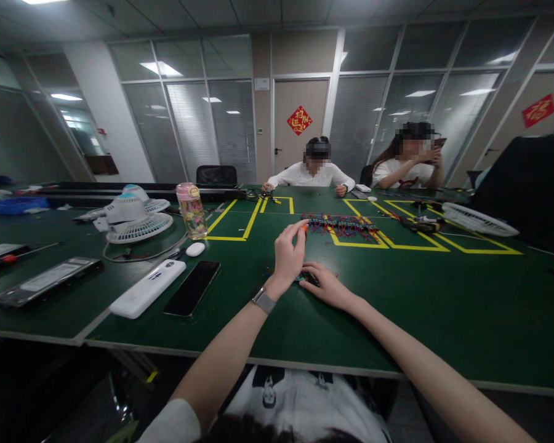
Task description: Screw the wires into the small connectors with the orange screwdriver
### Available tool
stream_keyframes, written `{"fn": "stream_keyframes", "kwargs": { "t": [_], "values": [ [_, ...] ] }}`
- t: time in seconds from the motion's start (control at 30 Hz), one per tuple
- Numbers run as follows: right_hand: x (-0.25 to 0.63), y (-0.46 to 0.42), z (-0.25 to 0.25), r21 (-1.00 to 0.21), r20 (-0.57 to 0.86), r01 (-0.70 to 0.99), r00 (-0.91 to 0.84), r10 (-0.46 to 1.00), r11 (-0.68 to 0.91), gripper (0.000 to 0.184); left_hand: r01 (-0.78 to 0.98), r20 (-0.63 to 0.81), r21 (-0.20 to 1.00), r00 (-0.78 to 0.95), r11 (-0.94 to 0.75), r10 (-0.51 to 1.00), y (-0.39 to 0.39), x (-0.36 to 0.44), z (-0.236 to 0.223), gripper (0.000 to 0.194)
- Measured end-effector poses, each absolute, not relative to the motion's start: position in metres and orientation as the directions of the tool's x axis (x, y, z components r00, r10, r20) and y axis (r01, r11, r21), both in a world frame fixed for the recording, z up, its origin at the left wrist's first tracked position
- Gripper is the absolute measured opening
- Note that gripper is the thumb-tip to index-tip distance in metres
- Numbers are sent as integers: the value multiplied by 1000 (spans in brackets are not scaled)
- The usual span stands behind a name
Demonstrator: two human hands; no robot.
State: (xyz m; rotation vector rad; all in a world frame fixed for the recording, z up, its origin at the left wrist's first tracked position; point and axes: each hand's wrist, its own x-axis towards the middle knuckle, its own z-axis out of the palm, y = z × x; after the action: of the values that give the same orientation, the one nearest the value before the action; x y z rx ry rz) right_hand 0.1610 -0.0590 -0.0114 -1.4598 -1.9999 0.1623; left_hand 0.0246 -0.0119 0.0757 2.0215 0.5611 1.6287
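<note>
My left hand, with a watch on its wrist, is raised over the table with thumb and fingers closed. A small orange piece shows at its fingertips; the rest of that object is hidden. Just below, my right hand rests low on the table. Its fingers are curled at a small green circuit board with thin wires, mostly covered by the hands. Beyond my hands lies a long row of green boards with red and blue wires.
To the left are a black phone, a white power bank, a white oval case, a bottle and fans. Yellow tape marks the green table. Two people sit opposite; a black screen stands right.
</note>
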Motion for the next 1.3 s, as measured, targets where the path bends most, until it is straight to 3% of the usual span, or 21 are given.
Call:
{"fn": "stream_keyframes", "kwargs": {
  "t": [0.23, 0.43, 0.63, 0.83, 1.1, 1.2, 1.3],
  "values": [
    [160, -61, -10, -446, 411, 823, -161, 897, 352, 30, 91, 800, 569, 168, -817, 576, -11, 26, 75, 20],
    [160, -63, -7, -462, 387, 814, -172, 906, 353, 27, -20, 815, 550, 231, -835, 531, -12, 25, 76, 26],
    [161, -62, -7, -474, 369, 816, -158, 916, 331, 27, 101, 808, 559, 160, -823, 568, -13, 25, 77, 18],
    [162, -61, -10, -492, 376, 803, -153, 914, 337, 26, -19, 820, 545, 219, -838, 529, -13, 25, 77, 28],
    [162, -62, -9, -478, 377, 806, -171, 910, 350, 27, 59, 815, 548, 183, -834, 549, -14, 26, 77, 22],
    [162, -61, -8, -507, 390, 786, -157, 907, 354, 29, 8, 820, 545, 207, -839, 534, -14, 26, 77, 28],
    [164, -60, -9, -547, 410, 764, -113, 905, 343, 24, 41, 821, 544, 183, -838, 541, -14, 26, 77, 22]
  ]
}}
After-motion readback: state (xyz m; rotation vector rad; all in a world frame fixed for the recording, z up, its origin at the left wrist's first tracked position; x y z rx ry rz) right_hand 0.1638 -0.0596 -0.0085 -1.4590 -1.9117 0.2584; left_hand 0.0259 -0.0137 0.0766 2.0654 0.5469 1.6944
